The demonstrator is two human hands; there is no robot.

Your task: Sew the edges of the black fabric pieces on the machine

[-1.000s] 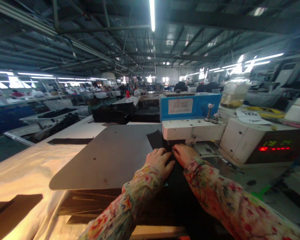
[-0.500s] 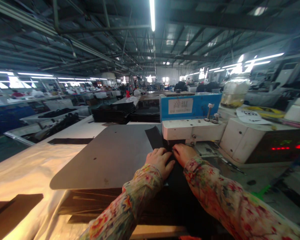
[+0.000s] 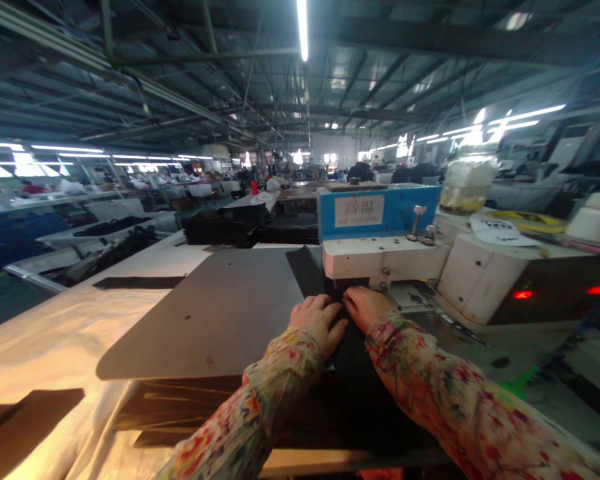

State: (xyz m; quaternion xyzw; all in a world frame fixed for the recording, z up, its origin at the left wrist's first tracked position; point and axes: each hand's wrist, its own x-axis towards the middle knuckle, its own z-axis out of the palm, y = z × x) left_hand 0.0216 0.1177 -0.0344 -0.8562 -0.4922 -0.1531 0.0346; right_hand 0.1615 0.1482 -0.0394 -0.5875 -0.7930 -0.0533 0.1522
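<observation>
My left hand [image 3: 319,321] and my right hand [image 3: 364,307] lie side by side, fingers pressed flat on a strip of black fabric [image 3: 307,272]. The strip runs away from me under the head of a white and blue sewing machine [image 3: 380,243]. Both hands sit just in front of the machine's foot, which they partly hide. Left of the strip lies a large dark grey board [image 3: 215,313] with rounded corners. Both sleeves are flowered.
A white control box [image 3: 525,280] with red lights stands to the right. Stacks of black pieces [image 3: 227,227] sit behind the board. A pale cloth-covered table [image 3: 55,340] spreads to the left, with dark strips [image 3: 137,282] on it. Other workers sit far back.
The black strip's far end has crept further away and left past the machine head. The red display on the control box has changed. My hands have hardly moved.
</observation>
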